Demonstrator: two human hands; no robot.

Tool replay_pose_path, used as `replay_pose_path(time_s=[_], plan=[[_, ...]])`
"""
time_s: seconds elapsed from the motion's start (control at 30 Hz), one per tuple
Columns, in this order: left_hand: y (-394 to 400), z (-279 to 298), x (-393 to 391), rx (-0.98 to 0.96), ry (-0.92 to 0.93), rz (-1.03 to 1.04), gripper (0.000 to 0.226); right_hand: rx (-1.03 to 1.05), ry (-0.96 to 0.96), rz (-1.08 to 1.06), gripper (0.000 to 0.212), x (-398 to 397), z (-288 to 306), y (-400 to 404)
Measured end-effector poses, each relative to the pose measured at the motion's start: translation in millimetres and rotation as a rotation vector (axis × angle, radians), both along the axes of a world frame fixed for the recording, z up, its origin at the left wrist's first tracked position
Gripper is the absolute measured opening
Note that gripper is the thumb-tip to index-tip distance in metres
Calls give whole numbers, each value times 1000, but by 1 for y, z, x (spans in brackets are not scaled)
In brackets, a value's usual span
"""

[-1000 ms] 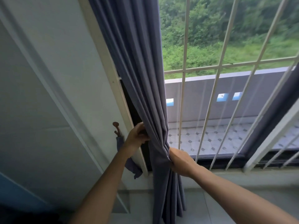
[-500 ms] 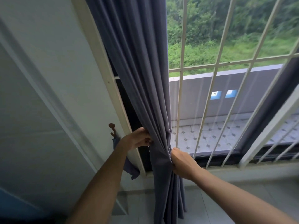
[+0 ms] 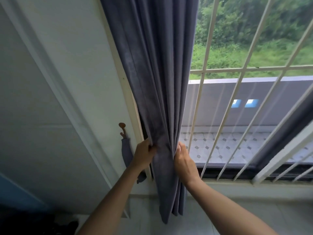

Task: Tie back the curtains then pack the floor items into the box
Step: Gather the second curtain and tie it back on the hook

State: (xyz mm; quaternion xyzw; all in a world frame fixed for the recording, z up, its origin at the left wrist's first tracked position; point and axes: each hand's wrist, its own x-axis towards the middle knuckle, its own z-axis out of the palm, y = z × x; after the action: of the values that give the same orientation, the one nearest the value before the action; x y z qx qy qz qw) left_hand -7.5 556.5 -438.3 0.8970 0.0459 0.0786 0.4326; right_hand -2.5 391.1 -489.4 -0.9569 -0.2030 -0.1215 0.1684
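Window grille (image 3: 237, 72): white bars, just to the right of the right hand's fingers, with a tiled balcony and green plants beyond them.
Curtain (image 3: 157, 73): grey-blue, hanging in folds from above, gathered into a narrow bundle between the fingers of both hands; its lower end hangs free below them.
Left hand (image 3: 142, 156): fingers curled round the left edge of the bundle, gripping the cloth.
Right hand (image 3: 184, 161): fingers bent against the right edge of the bundle, pinching the folds; the fingertips are partly hidden in the cloth.
Tie-back strap (image 3: 126, 151): same grey-blue cloth, hanging loose just left of the left fingers.
Wall hook (image 3: 122, 128): brown, above the strap, up and left of the left fingers.
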Motion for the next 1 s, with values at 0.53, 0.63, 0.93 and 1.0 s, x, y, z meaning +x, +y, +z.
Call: replay_pose_path(time_s=[0.53, 0.63, 0.93, 1.0], plan=[[3, 7, 8, -196, 246, -21, 11, -101, 54, -2, 103, -5, -5, 29], [7, 23, 5, -86, 294, -156, 14, -135, 55, -77, 108, -2, -4, 36], [6, 37, -9, -79, 244, -194, 30, -136, -34, -60, 84, -2, -8, 44], [1, 29, -10, -87, 165, -85, 25, -109, 15, -1, 83, -1, -4, 43]])
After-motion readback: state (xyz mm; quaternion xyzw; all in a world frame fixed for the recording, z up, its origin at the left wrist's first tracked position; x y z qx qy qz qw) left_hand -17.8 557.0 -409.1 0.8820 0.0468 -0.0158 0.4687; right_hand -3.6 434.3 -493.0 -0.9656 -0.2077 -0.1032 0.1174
